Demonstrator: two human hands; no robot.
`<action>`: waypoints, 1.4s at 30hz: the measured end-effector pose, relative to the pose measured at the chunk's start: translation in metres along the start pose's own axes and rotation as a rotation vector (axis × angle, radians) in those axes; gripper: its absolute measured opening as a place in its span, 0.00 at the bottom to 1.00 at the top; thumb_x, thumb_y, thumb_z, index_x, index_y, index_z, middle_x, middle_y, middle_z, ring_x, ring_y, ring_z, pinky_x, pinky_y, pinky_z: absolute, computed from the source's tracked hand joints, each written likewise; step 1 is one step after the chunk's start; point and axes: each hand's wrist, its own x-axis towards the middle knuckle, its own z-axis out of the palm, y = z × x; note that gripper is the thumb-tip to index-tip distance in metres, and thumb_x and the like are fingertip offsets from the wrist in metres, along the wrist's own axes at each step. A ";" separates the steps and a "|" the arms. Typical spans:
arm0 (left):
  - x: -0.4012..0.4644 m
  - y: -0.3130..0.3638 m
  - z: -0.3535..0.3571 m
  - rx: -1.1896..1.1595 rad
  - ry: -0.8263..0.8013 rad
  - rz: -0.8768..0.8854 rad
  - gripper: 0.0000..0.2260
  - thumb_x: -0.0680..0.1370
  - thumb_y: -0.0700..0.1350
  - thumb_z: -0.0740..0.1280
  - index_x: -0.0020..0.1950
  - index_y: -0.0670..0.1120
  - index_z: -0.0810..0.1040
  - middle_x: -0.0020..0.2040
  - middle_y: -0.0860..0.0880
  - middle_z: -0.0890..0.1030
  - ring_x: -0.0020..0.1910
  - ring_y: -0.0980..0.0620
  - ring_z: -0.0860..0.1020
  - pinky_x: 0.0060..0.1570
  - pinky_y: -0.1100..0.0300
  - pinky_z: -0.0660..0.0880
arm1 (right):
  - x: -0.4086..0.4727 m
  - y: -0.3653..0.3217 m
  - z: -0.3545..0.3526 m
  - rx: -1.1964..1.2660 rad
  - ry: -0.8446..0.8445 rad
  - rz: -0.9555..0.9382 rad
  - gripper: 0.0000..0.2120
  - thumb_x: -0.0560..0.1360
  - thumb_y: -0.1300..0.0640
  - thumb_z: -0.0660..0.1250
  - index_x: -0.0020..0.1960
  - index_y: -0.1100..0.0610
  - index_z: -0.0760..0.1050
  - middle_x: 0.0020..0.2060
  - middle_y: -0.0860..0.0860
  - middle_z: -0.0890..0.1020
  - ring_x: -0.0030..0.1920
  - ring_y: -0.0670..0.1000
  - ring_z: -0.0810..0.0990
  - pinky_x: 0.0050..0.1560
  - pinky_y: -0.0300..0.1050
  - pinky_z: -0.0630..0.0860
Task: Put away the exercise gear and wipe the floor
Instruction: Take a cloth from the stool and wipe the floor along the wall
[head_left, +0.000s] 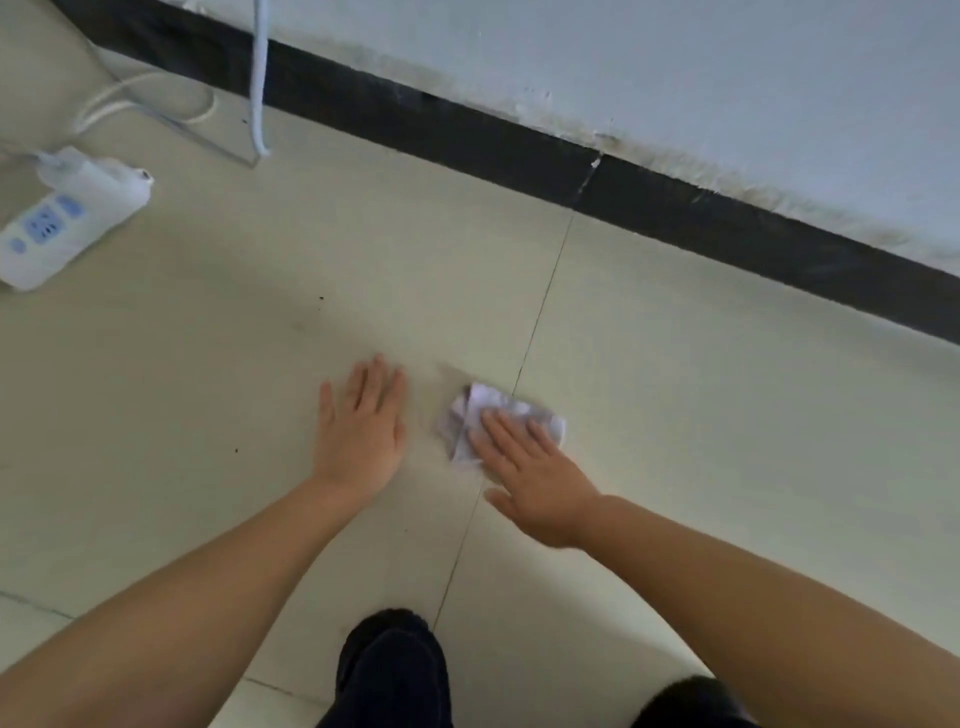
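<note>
Dark trouser knees (395, 675) sit nearest, then the left hand (363, 431) spread flat and empty on the pale cream floor tiles (701, 441), while the right hand (540, 483) presses open-fingered on a crumpled white paper wipe (485, 402). Risk: any damp reaching the white power strip (67, 218) farther left. No readable writing.

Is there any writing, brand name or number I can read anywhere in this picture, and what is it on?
None can be read.
Power strip: blue patches around its sockets, too blurred to show any text.
Crumpled paper under the right hand: faint markings, unreadable.
Floor, wall and black baseboard: no lettering.
</note>
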 end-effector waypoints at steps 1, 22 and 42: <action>0.001 -0.003 0.002 -0.010 0.035 0.024 0.23 0.74 0.44 0.61 0.69 0.44 0.72 0.71 0.42 0.71 0.68 0.40 0.71 0.65 0.35 0.63 | -0.001 0.001 0.009 -0.113 -0.044 -0.177 0.31 0.77 0.42 0.39 0.76 0.54 0.39 0.76 0.54 0.42 0.76 0.54 0.38 0.75 0.56 0.38; 0.029 -0.039 -0.029 -0.543 0.355 -0.195 0.24 0.73 0.31 0.55 0.68 0.40 0.71 0.58 0.42 0.81 0.59 0.43 0.78 0.72 0.46 0.59 | 0.100 0.015 -0.028 -0.473 0.060 -0.472 0.24 0.78 0.50 0.49 0.72 0.51 0.66 0.72 0.53 0.67 0.73 0.57 0.65 0.71 0.62 0.57; 0.071 0.063 -0.015 -0.127 0.042 0.201 0.25 0.77 0.49 0.52 0.75 0.47 0.64 0.75 0.41 0.64 0.73 0.40 0.63 0.66 0.31 0.55 | -0.022 0.077 0.024 0.169 0.564 0.792 0.27 0.81 0.42 0.41 0.77 0.50 0.52 0.77 0.53 0.50 0.77 0.53 0.49 0.74 0.56 0.41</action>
